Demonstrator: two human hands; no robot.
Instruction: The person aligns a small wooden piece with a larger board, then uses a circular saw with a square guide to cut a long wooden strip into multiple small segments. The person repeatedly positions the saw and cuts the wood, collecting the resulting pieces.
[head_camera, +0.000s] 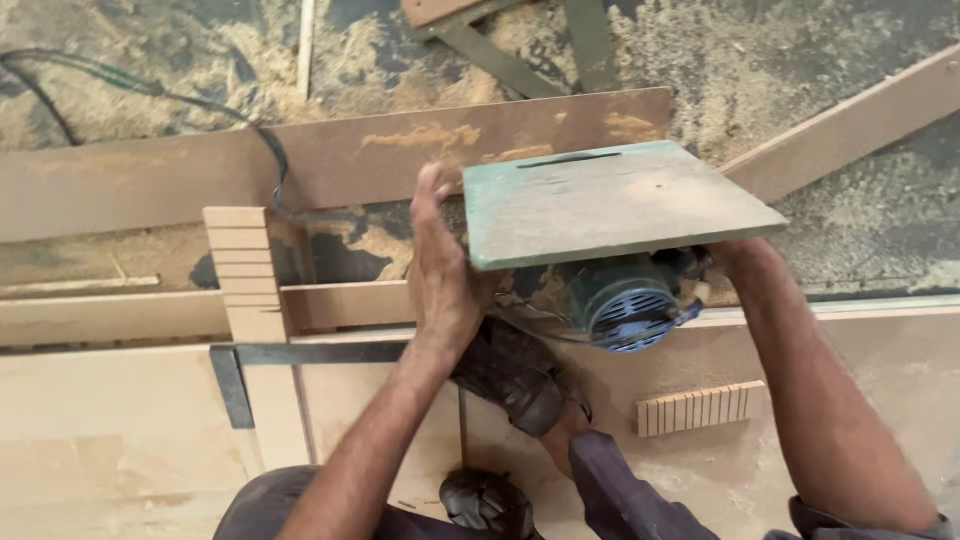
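Sawdust-strewn floor and boards (120, 410) surround the work. Left hand (440, 275) clasps the green plate (610, 200) at its 9 o'clock edge; right hand (735, 258), at 3 o'clock, is mostly hidden, grip unclear. Support the underslung motor (625, 300); keep its cable (270, 150) slack.

A long brown board (330, 165) lies at eleven o'clock, a black cable (150, 95) trailing over it. A small slotted wood block (700, 407) sits at five o'clock, a metal square (300, 355) at eight.

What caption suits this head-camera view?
Both hands, left and right, grip a green slotted plate with blue-vented motor.
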